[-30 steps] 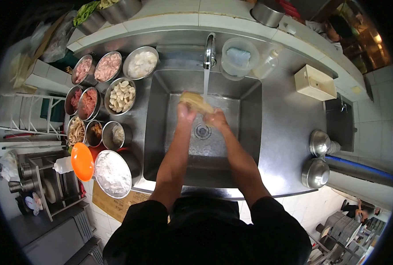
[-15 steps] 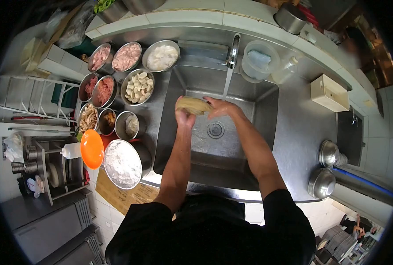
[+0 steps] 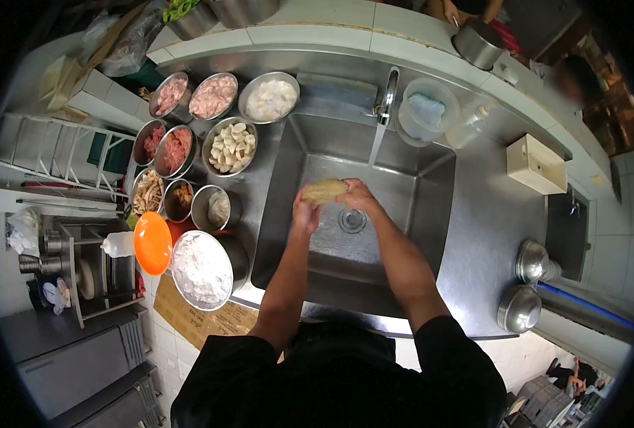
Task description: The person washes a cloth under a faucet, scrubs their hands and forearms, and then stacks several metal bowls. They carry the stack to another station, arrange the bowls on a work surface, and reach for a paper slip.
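Note:
A limp, yellow-brown bundle of pickled greens (image 3: 324,191) is held above the steel sink (image 3: 413,246), just beyond the drain (image 3: 351,220). My left hand (image 3: 305,212) grips its left end from below. On the right end, the fingers of my right hand (image 3: 360,195) are closed around the leaves. Water (image 3: 376,146) runs from the faucet (image 3: 389,96) into the basin, behind and to the right of my hands. My fingertips are partly hidden by the greens.
Left of the sink stand several metal bowls of minced meat (image 3: 213,96), sliced white pieces (image 3: 231,148) and white powder (image 3: 201,271). A clear tub (image 3: 431,132), a spray bottle (image 3: 467,128) and a cream bin (image 3: 537,165) stand right. Another person's hand is at a pot (image 3: 478,44).
The greens have come nearer to my body, away from the water stream. My right hand, earlier with its fingers spread, has closed on their right end. The camera view has shifted slightly.

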The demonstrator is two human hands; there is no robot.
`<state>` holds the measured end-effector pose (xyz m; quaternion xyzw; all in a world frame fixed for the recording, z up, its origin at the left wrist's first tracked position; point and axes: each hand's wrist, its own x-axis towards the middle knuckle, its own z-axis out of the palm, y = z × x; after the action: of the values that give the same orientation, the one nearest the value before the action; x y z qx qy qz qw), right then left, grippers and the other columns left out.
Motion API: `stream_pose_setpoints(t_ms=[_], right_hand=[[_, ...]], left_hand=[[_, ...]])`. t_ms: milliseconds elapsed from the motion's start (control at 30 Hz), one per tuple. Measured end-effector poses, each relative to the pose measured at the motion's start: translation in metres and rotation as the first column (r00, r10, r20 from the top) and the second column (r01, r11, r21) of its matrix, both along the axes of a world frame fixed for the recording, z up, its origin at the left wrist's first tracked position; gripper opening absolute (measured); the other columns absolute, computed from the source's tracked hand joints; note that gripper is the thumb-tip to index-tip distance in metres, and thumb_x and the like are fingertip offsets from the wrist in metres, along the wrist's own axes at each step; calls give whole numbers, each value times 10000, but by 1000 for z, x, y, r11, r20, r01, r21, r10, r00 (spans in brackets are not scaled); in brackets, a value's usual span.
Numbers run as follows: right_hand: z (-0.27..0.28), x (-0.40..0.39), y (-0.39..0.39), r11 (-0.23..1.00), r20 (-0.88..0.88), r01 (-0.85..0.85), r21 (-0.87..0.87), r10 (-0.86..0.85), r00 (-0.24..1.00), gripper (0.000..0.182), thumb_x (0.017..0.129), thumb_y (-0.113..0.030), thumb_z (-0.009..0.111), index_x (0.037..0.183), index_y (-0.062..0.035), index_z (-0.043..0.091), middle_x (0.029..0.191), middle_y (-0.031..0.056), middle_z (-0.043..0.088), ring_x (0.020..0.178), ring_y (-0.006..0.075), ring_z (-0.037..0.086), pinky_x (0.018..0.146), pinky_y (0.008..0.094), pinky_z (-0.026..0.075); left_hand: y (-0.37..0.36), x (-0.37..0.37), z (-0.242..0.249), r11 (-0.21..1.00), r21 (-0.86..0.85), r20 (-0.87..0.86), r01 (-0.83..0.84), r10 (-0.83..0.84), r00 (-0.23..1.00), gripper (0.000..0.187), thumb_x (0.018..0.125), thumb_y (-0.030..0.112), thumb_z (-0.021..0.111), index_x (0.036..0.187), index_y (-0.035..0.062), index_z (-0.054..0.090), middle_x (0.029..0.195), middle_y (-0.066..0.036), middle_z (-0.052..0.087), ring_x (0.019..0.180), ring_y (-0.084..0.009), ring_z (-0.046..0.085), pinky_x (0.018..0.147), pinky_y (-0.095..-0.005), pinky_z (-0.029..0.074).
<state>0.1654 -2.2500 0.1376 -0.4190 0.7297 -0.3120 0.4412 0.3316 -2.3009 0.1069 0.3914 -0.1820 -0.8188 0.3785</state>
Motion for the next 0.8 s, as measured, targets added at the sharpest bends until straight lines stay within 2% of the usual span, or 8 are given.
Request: stream_pose_setpoints(t_ms=[167, 300, 367, 433, 500, 600, 667, 800], right_hand=[[3, -20, -23, 916, -81, -213, 340, 254, 964, 337, 626, -183, 661, 940, -64, 629, 821, 128, 640, 786, 231, 609, 697, 343, 469], [4, -24, -23, 855, -360, -360, 374, 491, 793, 301, 644, -200, 660, 911, -65, 628, 830, 136, 637, 797, 238, 610, 707, 364, 468], [-4, -42, -20, 864, -313, -422, 273, 495, 811, 298, 658, -204, 655, 924, -74, 626, 856, 139, 633, 800, 245, 608, 711, 373, 468], [46, -59, 2, 946, -181, -212, 244, 259, 949, 304, 659, -186, 650, 933, -56, 623, 858, 136, 629, 787, 243, 604, 705, 366, 468], [39, -89, 21, 949, 7, -261, -177, 267, 964, 330, 671, -174, 641, 960, -17, 609, 851, 124, 628, 763, 212, 601, 683, 332, 469], [16, -107, 47, 999, 29, -53, 9, 53, 998, 318, 718, -132, 600, 1005, 5, 593, 868, 107, 627, 750, 188, 600, 663, 292, 467], [5, -98, 62, 881, 451, 435, -186, -317, 834, 308, 769, -86, 551, 1070, -23, 568, 930, 91, 613, 780, 178, 595, 657, 260, 461], [-21, -46, 63, 619, 696, 778, -112, -510, 506, 308, 805, -102, 517, 1108, -50, 541, 956, 67, 597, 813, 183, 586, 665, 258, 456]], left_hand=[[11, 10, -20, 919, -54, 597, 390, -284, 750, 646, 667, 10, 639, 1261, 85, 396, 1209, -119, 481, 1081, -280, 479, 930, -390, 387], [7, -44, 26, 309, -679, 726, 666, 149, 672, 614, 693, 81, 681, 1245, 61, 414, 1250, -153, 469, 1150, -267, 454, 941, -349, 358], [-13, -69, 10, 290, -464, 788, 837, -298, 539, 528, 692, 77, 681, 1172, 34, 465, 1108, -140, 560, 1027, -241, 539, 872, -330, 410], [-13, -93, -2, 354, -483, 671, 801, -437, 598, 492, 691, 84, 679, 1139, 27, 483, 1038, -119, 581, 957, -226, 559, 833, -322, 430], [-15, -110, 0, 416, -496, 531, 762, -549, 645, 456, 691, 90, 678, 1105, 21, 501, 969, -99, 602, 888, -211, 579, 794, -314, 449], [-13, -126, 23, 210, -589, 613, 780, -513, 601, 415, 708, 133, 653, 1084, 23, 515, 947, -79, 593, 862, -177, 564, 768, -303, 449], [-11, -137, 36, 294, -383, 631, 876, -609, 480, 372, 732, 176, 610, 1065, 33, 529, 963, -92, 589, 887, -174, 551, 782, -312, 438], [0, -155, 42, 396, -492, 507, 775, -593, 625, 351, 748, 171, 548, 1077, 51, 525, 946, -94, 582, 887, -173, 539, 790, -304, 428]])
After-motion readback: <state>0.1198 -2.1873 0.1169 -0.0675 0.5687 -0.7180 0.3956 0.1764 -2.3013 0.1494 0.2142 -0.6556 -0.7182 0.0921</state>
